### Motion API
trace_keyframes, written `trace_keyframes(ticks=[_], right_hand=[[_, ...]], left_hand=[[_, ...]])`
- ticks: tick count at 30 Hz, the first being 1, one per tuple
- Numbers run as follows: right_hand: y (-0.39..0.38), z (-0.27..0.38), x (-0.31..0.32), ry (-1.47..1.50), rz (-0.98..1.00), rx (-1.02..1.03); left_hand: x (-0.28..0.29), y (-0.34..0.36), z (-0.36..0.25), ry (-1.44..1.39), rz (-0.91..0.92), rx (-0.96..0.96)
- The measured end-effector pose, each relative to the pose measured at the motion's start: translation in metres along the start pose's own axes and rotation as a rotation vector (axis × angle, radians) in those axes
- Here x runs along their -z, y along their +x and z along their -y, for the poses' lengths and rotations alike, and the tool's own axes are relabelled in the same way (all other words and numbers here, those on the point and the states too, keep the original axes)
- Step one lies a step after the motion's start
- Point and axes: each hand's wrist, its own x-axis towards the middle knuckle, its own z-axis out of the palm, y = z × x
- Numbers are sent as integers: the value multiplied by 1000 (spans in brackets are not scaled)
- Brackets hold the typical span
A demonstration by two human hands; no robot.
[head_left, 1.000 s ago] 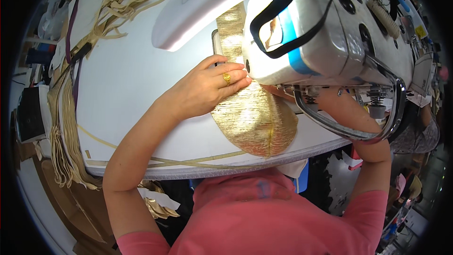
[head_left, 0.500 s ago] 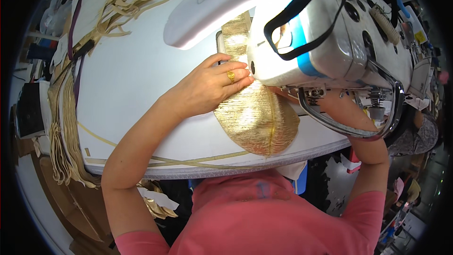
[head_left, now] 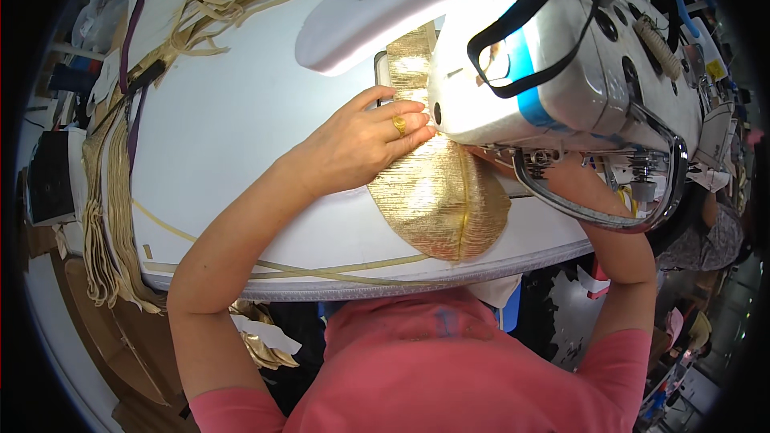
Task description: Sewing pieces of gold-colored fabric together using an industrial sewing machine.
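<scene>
A gold, ribbed, leaf-shaped piece of fabric with a lengthwise seam or crease lies under the head of a white sewing machine. Its narrow end passes up the machine's left side, and the rounded end reaches toward the table's near edge. My left hand, a gold ring on one finger, rests flat on the fabric's left part, fingers stretched toward the needle area. Of my right hand, only a little shows beneath the machine head at the fabric's right edge; its fingers are hidden. The needle is out of sight too.
Tangled beige strips lie at the far left of the white table, and more strips hang over its left side. Narrow strips cross near the front edge. A curved metal bar juts out above my right forearm.
The whole view has shifted slightly. My left hand stays flat on the gold fabric, which keeps nearly the same place beside the machine. My right forearm has moved a little.
</scene>
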Motion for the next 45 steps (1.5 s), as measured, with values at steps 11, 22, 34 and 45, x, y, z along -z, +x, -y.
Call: trace_keyframes(ticks=[11,22,34,45], right_hand=[[-67,23,35,-262,53,32],[-66,26,-54,-51,-53,-329],[-59,71,-54,-355,-581,-57],[-48,95,-57,-604,-712,-97]], left_hand=[[-12,7,-47,164,-43,267],[24,19,36,6,160,-72],[11,35,43,30,-38,-162],[3,28,-49,-131,-89,523]])
